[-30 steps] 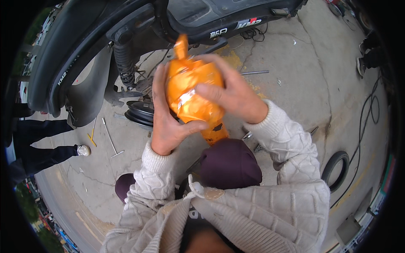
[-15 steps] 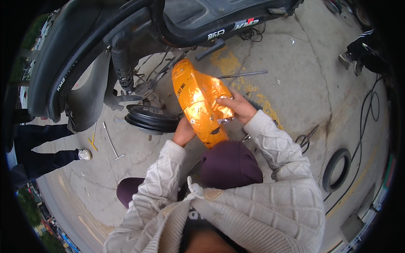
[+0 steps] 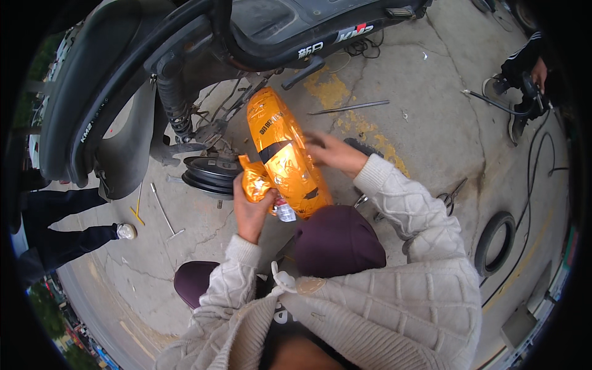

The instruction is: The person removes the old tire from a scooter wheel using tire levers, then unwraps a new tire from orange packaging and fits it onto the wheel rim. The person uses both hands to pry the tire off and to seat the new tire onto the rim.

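An orange foil-wrapped tyre (image 3: 293, 176) stands on edge before me, leaning by my knee, with dark tape across its wrapping. My left hand (image 3: 250, 209) is closed on a loose, crumpled end of the foil wrap (image 3: 256, 180) on the tyre's left side. A small silver-and-white label (image 3: 285, 211) shows beside my thumb. At the tyre's right side is my right hand (image 3: 338, 153), its fingers stretched toward the foil and slightly blurred. Whether those fingertips touch the tyre I cannot tell. Just left of the wrapped tyre sits a black wheel rim (image 3: 213, 177).
A dark scooter (image 3: 271, 37) lies across the top. Tools include a metal bar (image 3: 348, 107), a T-handle wrench (image 3: 163, 209) and scissors (image 3: 453, 196). A bare tyre (image 3: 495, 243) and black hose (image 3: 529, 191) lie right. People stand at left (image 3: 68, 234) and right (image 3: 524, 80).
The loose foil end, held by my right hand before, is now on the left side in my left hand. My right hand has let go. At far right, another person's hand and a hose appear.
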`<state>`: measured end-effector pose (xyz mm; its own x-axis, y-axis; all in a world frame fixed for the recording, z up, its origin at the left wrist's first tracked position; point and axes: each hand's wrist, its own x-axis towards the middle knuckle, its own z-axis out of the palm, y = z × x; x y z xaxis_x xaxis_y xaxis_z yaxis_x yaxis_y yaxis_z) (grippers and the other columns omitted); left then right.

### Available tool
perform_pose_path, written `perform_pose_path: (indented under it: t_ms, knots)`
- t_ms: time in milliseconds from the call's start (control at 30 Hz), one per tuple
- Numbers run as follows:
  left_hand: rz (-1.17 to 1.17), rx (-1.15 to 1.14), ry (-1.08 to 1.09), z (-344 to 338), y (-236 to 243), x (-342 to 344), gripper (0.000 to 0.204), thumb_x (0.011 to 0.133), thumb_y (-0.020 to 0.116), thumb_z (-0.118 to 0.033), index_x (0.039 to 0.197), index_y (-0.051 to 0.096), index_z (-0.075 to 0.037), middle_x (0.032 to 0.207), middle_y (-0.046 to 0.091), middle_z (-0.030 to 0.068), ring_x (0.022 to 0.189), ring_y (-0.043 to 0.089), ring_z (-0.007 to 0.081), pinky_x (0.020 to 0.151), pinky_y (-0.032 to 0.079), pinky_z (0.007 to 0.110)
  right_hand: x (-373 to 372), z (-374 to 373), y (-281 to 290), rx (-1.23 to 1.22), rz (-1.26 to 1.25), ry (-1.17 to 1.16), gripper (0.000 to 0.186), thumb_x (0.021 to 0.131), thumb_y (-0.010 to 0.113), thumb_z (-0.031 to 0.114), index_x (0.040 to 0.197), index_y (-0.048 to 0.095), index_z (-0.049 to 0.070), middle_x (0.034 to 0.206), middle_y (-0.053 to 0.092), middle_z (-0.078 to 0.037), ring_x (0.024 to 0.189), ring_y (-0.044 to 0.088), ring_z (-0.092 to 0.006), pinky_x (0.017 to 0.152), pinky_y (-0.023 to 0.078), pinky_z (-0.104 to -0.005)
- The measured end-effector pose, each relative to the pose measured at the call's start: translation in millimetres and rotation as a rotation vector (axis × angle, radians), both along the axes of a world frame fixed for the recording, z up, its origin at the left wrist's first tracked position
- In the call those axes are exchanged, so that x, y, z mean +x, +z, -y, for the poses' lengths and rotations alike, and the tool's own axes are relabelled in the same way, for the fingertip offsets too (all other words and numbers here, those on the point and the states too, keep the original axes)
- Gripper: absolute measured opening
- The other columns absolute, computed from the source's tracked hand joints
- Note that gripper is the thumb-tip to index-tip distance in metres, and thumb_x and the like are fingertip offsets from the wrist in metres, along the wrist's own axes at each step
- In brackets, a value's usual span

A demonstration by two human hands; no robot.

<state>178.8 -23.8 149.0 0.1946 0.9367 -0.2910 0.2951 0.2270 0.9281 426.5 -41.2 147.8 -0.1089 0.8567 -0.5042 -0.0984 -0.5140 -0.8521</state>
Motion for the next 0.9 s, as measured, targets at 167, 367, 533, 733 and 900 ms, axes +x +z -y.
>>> perform_pose_path:
  t_ms: [167,367,533,733,900]
  knots:
    - [0.494,-0.449,-0.198,14.0,-75.1,22.1,0.041,0.094,0.064,-0.017,0.129,0.05,-0.001,0.122,0.061,0.0135,0.107,0.062,0.0217,0.09,0.053,0.034,-47.2,34.2,-85.3,-0.22,-0.625,-0.128,0.063,0.092,0.067,0.019,0.146,0.034,0.012,0.132,0.053,-0.007,0.116,0.054,-0.0198,0.097,0.047,-0.036]
    - [0.943,-0.708,0.217,21.2,-56.3,55.1,0.03,0.101,0.052,-0.021,0.125,0.053,-0.004,0.113,0.062,0.011,0.101,0.065,0.0222,0.081,0.057,0.036,-42.3,25.2,-52.1,-0.11,-0.486,-0.372,0.054,0.088,0.071,0.015,0.134,0.044,0.009,0.121,0.059,-0.005,0.11,0.058,-0.0173,0.084,0.053,-0.0334]
    - [0.963,-0.551,0.205,10.7,-54.1,75.4,0.034,0.102,0.048,-0.027,0.126,0.051,-0.005,0.115,0.062,0.0078,0.103,0.063,0.0187,0.087,0.053,0.034,-43.5,18.1,-25.8,0.216,-0.219,-0.677,0.045,0.089,0.07,0.011,0.127,0.047,0.004,0.115,0.062,-0.007,0.101,0.062,-0.0164,0.084,0.052,-0.0324]
    - [0.487,-0.33,0.213,4.1,-10.9,76.6,0.034,0.101,0.045,-0.018,0.129,0.046,0.0,0.124,0.056,0.0097,0.104,0.059,0.0164,0.088,0.049,0.03,-27.9,14.0,-20.6,0.26,-0.026,-0.685,0.042,0.087,0.072,0.011,0.122,0.049,0.005,0.11,0.063,-0.007,0.092,0.064,-0.0152,0.078,0.052,-0.0302]
    - [0.471,0.373,0.014,-26.5,54.9,50.0,0.081,0.082,0.075,-0.029,0.144,0.031,-0.002,0.136,0.041,0.0126,0.121,0.046,0.0239,0.085,0.051,0.032,3.2,9.6,49.1,0.731,0.613,-0.67,0.046,0.08,0.074,0.008,0.12,0.051,0.002,0.104,0.064,-0.013,0.09,0.065,-0.0266,0.078,0.052,-0.0338]
